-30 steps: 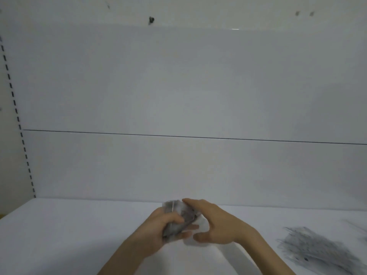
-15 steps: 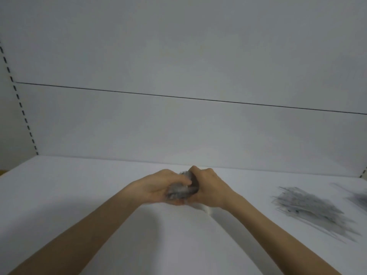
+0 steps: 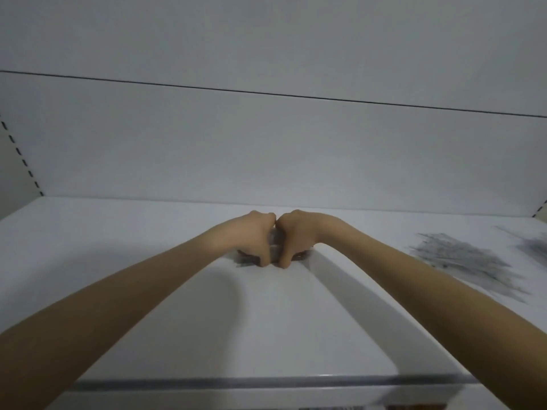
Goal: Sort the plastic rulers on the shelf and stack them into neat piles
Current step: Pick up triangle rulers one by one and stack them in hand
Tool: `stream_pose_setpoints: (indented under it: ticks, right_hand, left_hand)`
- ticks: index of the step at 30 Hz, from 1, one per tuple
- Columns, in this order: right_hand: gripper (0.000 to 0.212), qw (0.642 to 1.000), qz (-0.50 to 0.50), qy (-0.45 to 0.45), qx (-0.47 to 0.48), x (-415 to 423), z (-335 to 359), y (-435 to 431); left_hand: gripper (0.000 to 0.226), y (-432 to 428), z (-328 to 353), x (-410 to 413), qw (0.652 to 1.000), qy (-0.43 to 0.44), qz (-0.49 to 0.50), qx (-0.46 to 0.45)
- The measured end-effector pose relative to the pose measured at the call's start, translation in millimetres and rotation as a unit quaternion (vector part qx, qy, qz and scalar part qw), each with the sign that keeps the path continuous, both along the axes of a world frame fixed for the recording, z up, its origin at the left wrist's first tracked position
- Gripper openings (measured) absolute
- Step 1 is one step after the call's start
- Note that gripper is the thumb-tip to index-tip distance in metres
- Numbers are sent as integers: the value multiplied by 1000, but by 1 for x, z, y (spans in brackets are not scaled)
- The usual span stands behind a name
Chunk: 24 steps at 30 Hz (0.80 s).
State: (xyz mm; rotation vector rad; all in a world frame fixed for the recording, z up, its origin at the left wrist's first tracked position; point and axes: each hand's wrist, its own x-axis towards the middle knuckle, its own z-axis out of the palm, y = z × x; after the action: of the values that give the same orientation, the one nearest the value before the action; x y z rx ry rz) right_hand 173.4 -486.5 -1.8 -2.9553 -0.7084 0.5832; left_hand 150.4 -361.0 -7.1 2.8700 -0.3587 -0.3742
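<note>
**Head view.** Left hand (image 3: 254, 239) and right hand (image 3: 297, 238) meet knuckle to knuckle at the middle of the flat white shelf (image 3: 133, 238). The fingers and thumbs of both curl down round a small stack of translucent grey plastic rulers (image 3: 274, 250). The 2 hands hide most of the stack. I see only a sliver between the thumbs and a dark edge below the left hand, so I cannot tell how many rulers it holds or how square its edges are. It appears to rest on the shelf surface or just above it.

To the right, well apart from the hands, lies a loose fanned heap of grey plastic rulers (image 3: 461, 261). A second grey heap (image 3: 535, 247) is cut by the frame edge.

I judge the step in hand to be the setting down or squaring of 1 pile. The task looks early: no finished pile shows besides the held stack, and at least 2 heaps are left unsorted.
</note>
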Motion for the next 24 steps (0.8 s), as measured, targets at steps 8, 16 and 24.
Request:
stream_pose_setpoints:
  ticks: [8, 16, 24]
  right_hand:
    - [30, 998, 15, -56, -7, -4, -2, -10]
    - [36, 995, 46, -84, -25, -2, 1, -6]
    - [43, 991, 63, -118, -8, -12, -4, -9]
  left_hand:
    - [42, -8, 4, -6, 997, -23, -10, 73]
    - [51, -9, 3, -10, 997, -37, -7, 72]
    - [49, -3, -5, -19, 994, -70, -30, 77]
